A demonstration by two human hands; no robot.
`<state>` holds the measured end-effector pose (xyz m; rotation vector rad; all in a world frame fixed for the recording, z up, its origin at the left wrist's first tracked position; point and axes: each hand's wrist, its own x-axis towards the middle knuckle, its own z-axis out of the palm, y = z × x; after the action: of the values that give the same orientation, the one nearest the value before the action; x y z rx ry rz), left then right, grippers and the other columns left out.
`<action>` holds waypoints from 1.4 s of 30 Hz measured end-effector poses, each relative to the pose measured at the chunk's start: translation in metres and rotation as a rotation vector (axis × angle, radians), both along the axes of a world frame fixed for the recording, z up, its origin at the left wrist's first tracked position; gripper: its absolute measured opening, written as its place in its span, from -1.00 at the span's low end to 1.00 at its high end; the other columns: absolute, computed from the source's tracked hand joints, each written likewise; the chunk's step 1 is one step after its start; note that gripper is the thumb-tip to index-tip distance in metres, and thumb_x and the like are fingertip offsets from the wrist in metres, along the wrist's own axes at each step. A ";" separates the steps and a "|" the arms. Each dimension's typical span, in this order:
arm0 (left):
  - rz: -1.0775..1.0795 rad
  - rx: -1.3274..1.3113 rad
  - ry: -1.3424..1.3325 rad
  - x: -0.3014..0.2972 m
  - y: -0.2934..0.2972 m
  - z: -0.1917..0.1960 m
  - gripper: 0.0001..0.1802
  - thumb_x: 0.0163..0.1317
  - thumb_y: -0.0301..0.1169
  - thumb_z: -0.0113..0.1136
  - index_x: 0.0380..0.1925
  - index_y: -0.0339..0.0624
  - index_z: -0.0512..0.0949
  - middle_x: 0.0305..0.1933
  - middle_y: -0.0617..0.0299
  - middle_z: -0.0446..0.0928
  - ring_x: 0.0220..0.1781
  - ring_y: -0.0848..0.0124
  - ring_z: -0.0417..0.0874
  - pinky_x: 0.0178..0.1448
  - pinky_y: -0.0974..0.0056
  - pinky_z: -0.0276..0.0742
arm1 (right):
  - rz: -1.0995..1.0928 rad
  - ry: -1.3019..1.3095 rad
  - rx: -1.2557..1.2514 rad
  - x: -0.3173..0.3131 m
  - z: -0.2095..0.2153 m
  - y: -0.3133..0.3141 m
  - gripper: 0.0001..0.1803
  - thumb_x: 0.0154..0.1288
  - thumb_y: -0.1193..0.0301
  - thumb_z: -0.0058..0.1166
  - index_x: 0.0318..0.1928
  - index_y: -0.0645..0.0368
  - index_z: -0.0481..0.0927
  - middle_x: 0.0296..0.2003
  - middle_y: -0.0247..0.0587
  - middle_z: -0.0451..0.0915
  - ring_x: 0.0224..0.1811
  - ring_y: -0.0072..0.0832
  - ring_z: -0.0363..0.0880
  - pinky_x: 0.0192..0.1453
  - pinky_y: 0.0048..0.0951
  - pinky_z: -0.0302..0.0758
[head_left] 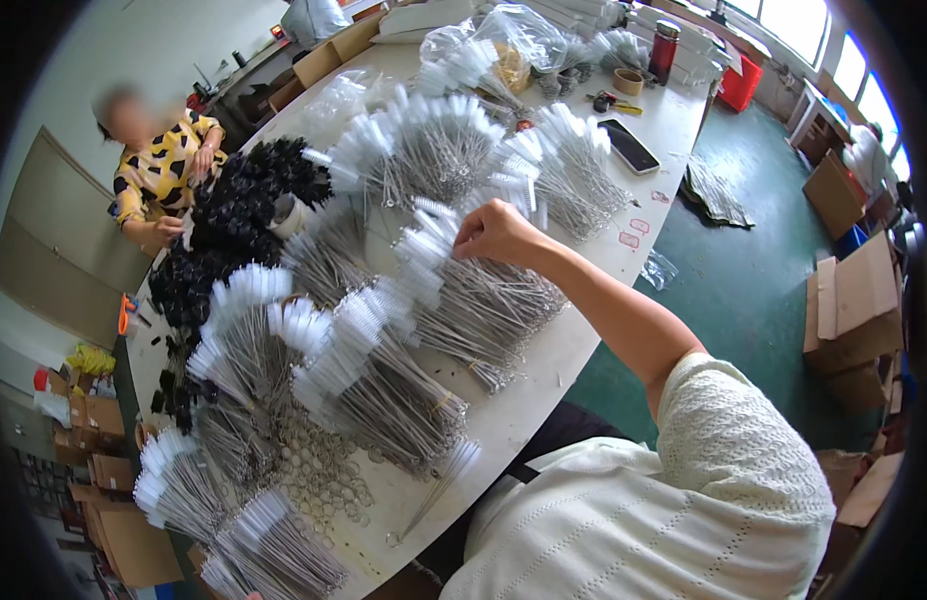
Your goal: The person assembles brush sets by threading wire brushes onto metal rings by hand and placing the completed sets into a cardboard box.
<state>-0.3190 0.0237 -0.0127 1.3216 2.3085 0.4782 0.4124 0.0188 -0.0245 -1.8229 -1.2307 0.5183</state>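
Note:
My right hand (498,232) reaches over a pile of thin wire straw brushes (483,310) with white bristle heads. Its fingers are curled down at the bristle ends, and what they pinch, if anything, is hidden. Nearer me lies another bundle of white-bristled brushes (383,390) with looped wire ends. A few loose brushes (438,490) rest at the table's near edge. At the bottom rim a tiny patch of skin, perhaps my left hand (253,596), shows beside a brush bundle (283,550); its fingers are out of sight.
Loose metal rings (328,475) are scattered among the bundles. Black bristle pieces (253,200) are heaped at the far left, where a person in a patterned top (163,165) works. A phone (629,146), tape roll (628,81) and red flask (662,52) stand along the far right.

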 end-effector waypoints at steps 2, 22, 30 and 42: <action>0.019 0.048 -0.167 0.007 -0.005 -0.001 -0.64 0.28 -0.25 0.04 -0.02 -0.24 0.47 -0.33 0.15 0.51 -0.49 0.36 0.41 -0.40 0.23 0.38 | -0.107 0.179 0.167 0.012 0.002 0.009 -0.80 -0.08 0.37 0.24 -0.39 0.19 0.68 -0.50 -0.26 0.63 -0.47 -0.58 0.54 -0.38 -0.52 0.46; 0.144 0.290 -0.939 0.214 -0.007 0.064 -0.67 0.33 -0.20 -0.03 -0.52 -0.18 0.41 -0.60 0.32 0.30 -0.69 0.54 0.15 -0.62 0.40 0.06 | -0.549 -0.599 -0.411 0.192 -0.011 -0.028 -0.83 -0.14 0.25 0.21 -0.43 -0.07 0.66 -0.34 -0.16 0.61 -0.17 -0.15 0.53 -0.14 -0.20 0.47; 0.023 0.390 -0.956 0.249 -0.010 0.050 -0.69 0.34 -0.29 -0.06 -0.54 -0.24 0.40 -0.61 0.29 0.28 -0.65 0.50 0.15 -0.52 0.35 0.15 | -0.584 -0.487 -0.029 0.201 0.005 -0.025 -0.82 -0.07 0.27 0.25 -0.41 0.03 0.69 -0.52 -0.20 0.60 -0.47 -0.42 0.58 -0.34 -0.38 0.49; -0.799 0.524 -1.036 0.373 -0.009 0.052 -0.78 0.26 -0.55 -0.01 -0.12 -0.34 0.48 -0.55 0.30 0.41 -0.66 0.62 0.36 -0.59 0.47 0.34 | 0.701 0.841 0.478 -0.059 0.106 0.000 -0.75 0.37 0.26 -0.13 -0.18 0.20 0.45 -0.17 -0.19 0.45 -0.08 -0.43 0.45 0.03 -0.21 0.49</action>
<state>0.0536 0.0148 0.0393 1.5397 0.7567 1.1546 0.3531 0.0185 0.0815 -0.5973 -1.1972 1.1167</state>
